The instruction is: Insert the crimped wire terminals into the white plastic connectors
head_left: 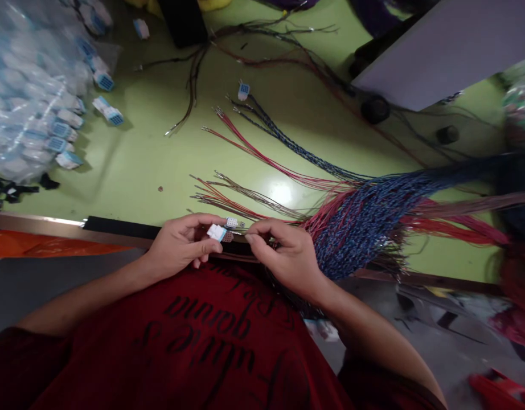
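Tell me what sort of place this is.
Probably a wire-harness assembly bench: twisted wire bundles fan across a green table, bagged connectors lie piled, and the left hand holds a white connector.

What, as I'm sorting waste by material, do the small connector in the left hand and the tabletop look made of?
The connector, pinched in the left hand, is likely moulded plastic: white body, blue end, dull sheen. The tabletop is a smooth green surface, semi-gloss, mirroring a lamp. Whether it is laminate or paint, I cannot tell.

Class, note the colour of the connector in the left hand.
White connector, light blue end; head view shows it best.
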Tool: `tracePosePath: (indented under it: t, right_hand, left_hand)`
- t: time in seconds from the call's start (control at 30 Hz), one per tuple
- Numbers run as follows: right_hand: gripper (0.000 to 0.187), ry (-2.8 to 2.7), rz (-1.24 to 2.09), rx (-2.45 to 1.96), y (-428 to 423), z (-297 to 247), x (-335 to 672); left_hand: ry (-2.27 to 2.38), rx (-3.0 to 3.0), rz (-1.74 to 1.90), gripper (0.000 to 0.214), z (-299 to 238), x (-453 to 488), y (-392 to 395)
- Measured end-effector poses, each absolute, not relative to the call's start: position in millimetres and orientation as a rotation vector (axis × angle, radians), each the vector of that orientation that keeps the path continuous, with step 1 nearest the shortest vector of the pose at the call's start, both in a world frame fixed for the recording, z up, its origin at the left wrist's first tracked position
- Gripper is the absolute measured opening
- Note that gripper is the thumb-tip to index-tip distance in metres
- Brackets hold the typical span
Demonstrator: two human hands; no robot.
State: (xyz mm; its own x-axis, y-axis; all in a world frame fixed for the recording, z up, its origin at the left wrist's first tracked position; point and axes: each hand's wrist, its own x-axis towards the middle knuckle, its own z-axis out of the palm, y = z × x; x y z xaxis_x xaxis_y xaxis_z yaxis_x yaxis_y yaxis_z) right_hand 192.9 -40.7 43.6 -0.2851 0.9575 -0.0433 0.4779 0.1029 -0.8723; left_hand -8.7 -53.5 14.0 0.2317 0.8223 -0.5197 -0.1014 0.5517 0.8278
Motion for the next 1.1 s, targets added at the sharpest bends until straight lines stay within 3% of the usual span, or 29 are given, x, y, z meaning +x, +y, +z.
tracePosePath:
  t: [0.77,1.1]
  right_hand:
    - [0.014,-1.408,1.706,-1.452,-41.6,40.8,190.5]
    - [0.014,-1.387,1.730,-1.461,-42.2,35.4,185.2]
  left_hand:
    - [0.978,0.664,0.731,0.033,9.2,-1.7,-49.3]
    - [1.035,0.681,0.747,0.032,5.7,0.2,-52.9]
